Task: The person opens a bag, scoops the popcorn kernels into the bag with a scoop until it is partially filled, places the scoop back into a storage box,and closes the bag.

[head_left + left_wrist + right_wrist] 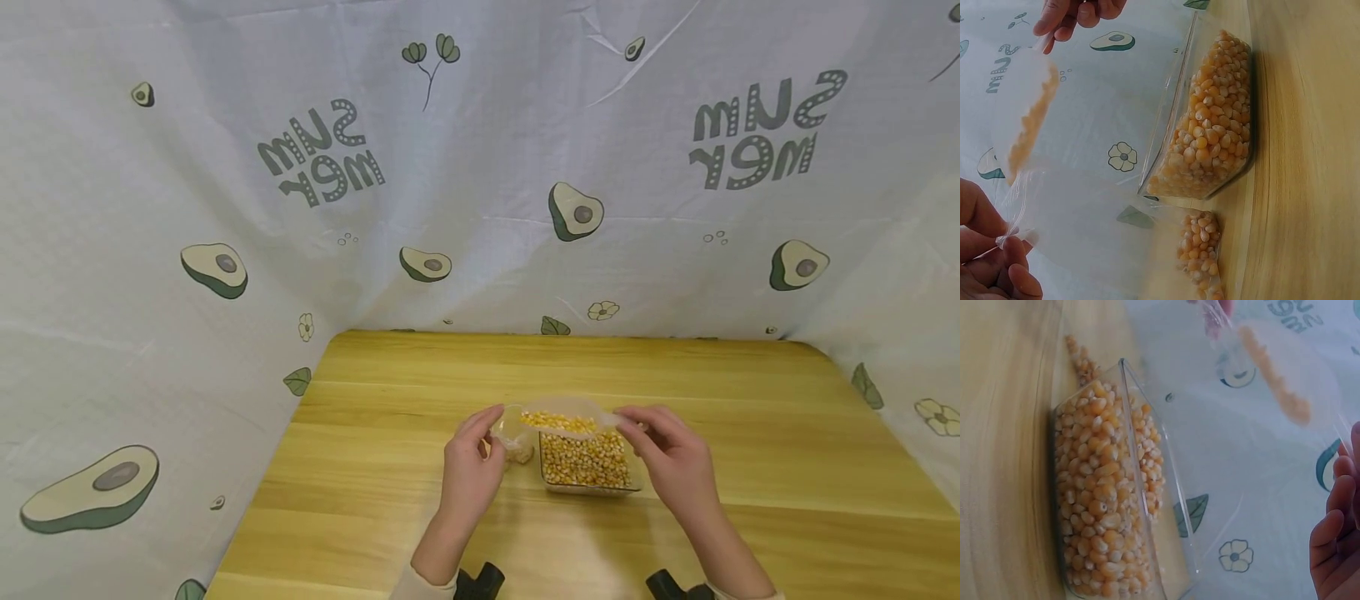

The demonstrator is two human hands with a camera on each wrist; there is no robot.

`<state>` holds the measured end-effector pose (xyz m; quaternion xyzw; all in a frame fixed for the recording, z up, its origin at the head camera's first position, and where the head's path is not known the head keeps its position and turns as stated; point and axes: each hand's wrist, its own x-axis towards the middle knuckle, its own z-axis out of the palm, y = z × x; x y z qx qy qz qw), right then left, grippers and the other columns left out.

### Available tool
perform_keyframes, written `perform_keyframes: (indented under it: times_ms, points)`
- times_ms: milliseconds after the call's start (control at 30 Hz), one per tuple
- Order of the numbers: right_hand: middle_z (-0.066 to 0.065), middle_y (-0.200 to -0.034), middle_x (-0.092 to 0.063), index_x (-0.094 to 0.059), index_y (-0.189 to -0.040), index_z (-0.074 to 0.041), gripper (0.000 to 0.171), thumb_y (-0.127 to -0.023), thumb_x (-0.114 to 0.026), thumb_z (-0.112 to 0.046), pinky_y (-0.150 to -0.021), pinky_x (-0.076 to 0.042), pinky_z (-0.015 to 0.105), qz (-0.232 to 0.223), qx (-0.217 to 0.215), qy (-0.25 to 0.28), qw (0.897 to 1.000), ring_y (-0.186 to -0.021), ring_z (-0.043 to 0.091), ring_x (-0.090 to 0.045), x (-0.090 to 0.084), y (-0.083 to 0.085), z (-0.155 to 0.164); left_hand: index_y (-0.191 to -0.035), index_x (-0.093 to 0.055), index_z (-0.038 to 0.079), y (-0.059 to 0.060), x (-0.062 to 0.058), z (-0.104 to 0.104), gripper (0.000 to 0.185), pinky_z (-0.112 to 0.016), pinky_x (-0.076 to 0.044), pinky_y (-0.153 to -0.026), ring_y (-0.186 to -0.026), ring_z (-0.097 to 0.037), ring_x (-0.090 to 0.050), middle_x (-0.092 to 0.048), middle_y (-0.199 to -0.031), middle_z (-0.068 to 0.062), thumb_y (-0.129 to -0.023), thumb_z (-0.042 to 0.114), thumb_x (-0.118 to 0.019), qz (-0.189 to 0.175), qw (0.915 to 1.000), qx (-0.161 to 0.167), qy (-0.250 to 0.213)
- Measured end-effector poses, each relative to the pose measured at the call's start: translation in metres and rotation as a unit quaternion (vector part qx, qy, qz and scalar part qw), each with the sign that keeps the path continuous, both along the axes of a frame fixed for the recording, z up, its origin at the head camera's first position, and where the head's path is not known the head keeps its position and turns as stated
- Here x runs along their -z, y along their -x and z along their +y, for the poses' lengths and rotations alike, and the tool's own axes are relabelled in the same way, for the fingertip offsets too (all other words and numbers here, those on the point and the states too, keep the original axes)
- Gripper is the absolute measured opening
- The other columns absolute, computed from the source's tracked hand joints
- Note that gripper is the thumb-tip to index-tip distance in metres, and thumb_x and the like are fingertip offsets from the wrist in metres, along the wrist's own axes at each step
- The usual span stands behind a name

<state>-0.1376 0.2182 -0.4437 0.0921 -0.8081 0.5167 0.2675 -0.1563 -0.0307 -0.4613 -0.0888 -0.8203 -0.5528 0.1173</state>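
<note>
Head: translucent scoop of corn kernels is pinched by right hand, long axis aimed left at plastic bag, pinched by left hand. Left wrist: scoop tip is held near bag mouth. Right wrist: clear container is seen below.

We count one left hand, one right hand; between them, one scoop; at the left, one bag; below them, one container. Kernels: too many to tally.
</note>
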Motion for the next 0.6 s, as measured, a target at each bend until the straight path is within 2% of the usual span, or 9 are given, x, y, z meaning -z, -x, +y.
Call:
perform_keyframes:
  times_ms: [233, 600]
  points:
    - [0.003, -0.087, -0.066, -0.076, -0.103, -0.007, 0.015, -0.089, -0.071, -0.003, -0.057, -0.045, 0.015, 0.011, -0.014, -0.038, 0.999, -0.065, 0.003, -0.054, -0.0053, 0.0037, -0.0015, -0.127, -0.068, 0.006, 0.0002, 0.0, 0.001, 0.042, -0.017, -0.039, -0.057, -0.065, -0.004, -0.04, -0.067, -0.128, -0.01, -0.09, -0.007, -0.055, -0.002, 1.0, 0.002, 0.0]
    - [0.002, -0.088, -0.067, -0.074, -0.106, -0.006, 0.016, -0.091, -0.071, -0.008, -0.06, -0.047, 0.013, 0.008, -0.011, -0.039, 0.999, -0.069, 0.0, -0.058, -0.0056, 0.0066, -0.0047, -0.126, -0.069, 0.005, 0.0005, -0.0004, 0.0027, 0.041, -0.016, -0.04, -0.057, -0.065, -0.003, -0.041, -0.067, -0.129, -0.01, -0.09, -0.006, -0.055, -0.006, 1.0, 0.001, 0.001]
